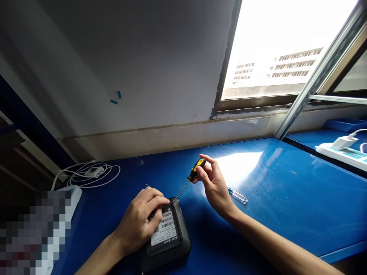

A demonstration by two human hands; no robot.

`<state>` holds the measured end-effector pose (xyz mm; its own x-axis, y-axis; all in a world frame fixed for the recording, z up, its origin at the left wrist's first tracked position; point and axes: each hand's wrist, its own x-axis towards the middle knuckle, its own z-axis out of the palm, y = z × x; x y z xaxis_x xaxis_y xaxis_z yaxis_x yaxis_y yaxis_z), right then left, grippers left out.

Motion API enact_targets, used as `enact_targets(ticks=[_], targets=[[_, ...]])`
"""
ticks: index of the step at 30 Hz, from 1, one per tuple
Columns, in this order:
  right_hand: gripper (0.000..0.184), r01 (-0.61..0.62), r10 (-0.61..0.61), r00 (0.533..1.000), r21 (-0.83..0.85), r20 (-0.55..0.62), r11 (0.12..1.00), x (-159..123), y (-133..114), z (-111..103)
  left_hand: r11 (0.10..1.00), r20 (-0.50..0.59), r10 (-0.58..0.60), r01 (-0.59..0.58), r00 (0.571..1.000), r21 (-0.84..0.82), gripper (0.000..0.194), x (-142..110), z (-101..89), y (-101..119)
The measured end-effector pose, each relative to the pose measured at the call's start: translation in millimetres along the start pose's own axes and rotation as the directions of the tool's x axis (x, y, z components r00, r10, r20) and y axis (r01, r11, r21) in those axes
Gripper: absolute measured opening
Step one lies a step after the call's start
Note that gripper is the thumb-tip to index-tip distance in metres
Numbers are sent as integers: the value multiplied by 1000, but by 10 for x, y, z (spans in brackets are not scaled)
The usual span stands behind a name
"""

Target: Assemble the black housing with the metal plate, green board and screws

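A black plastic electronic box (pixel 183 244) lies on the blue table, its face with the white printed label (pixel 164 229) turned up. My left hand (pixel 142 215) is closed over its left side, fingers across the top near the far edge. With its fingers around the black and yellow handle, my right hand (pixel 213 183) holds a screwdriver (pixel 197 168). The shaft slants down to the left, and its tip meets the box's far right corner. Whether the tip sits in a screw is too small to tell. Tiny bits (pixel 146 185), perhaps screws, lie beyond my left hand.
Right of my right hand lies a clear, blue-ended slim object (pixel 237 195). A coiled white cable with an adapter (pixel 94 172) rests at the back left. A white power strip (pixel 344 152) and a blue tray (pixel 345 124) are at the far right. A metal post (pixel 304 91) rises by the window.
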<state>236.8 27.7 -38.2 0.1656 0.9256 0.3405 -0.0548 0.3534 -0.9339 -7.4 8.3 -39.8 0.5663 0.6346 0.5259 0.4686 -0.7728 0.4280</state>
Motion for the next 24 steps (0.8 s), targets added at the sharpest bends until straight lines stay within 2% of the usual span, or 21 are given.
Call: enact_targets(ticks=[10,16,20,24], targets=[[56,-21,22,1000,-65,13,998,3,70,6,999,20,19,-20,1000,42,29,-6,-39,-32],[57,-23,23,1000,-114,1,993,8,72,-9,998,193,-38,27,981,60,40,-26,-63,-21],[57,-8,6,1000,-119,-23,993,15,59,-8,997,228,-73,64,971,48,43,-22,-55,-18],[55,10,-21,995,-109,-101,994,27,59,-27,996,236,-86,79,968,38,40,-7,-54,3]])
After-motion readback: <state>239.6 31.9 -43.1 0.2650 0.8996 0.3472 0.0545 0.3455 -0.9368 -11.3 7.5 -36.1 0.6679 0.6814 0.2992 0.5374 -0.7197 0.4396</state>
